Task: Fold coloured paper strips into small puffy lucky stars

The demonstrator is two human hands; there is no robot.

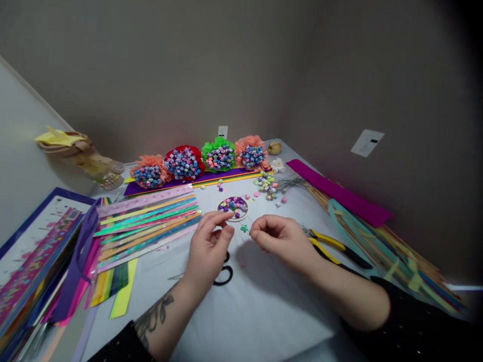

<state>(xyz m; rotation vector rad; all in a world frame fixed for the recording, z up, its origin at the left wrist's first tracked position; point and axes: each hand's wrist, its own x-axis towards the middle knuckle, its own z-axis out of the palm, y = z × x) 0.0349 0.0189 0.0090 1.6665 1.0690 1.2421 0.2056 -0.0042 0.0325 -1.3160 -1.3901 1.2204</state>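
Observation:
My left hand (pixel 212 242) is raised over the cloth-covered table, thumb and index finger bent close together. Facing it, my right hand (pixel 277 235) has its thumb and fingertips pinched. A small green star (pixel 244 228) shows between the two hands, by a thin line too fine to follow. Whatever either pinch holds is too small to name. Just beyond, a round dish (pixel 233 208) holds purple and pink stars. Black-handled scissors (pixel 223 275) lie under my left hand, partly hidden. Yellow-and-black pliers (pixel 335 246) rest beside my right forearm.
Several star bouquets in ruffled paper (pixel 183 163) line the back. Shiny paper strips (pixel 151 229) lie left, near a purple ribbon (pixel 81 256). Wired stars (pixel 268 185) are behind the dish. A magenta sheet (pixel 339 193) lies right, and a sandal (pixel 85 153) stands back left.

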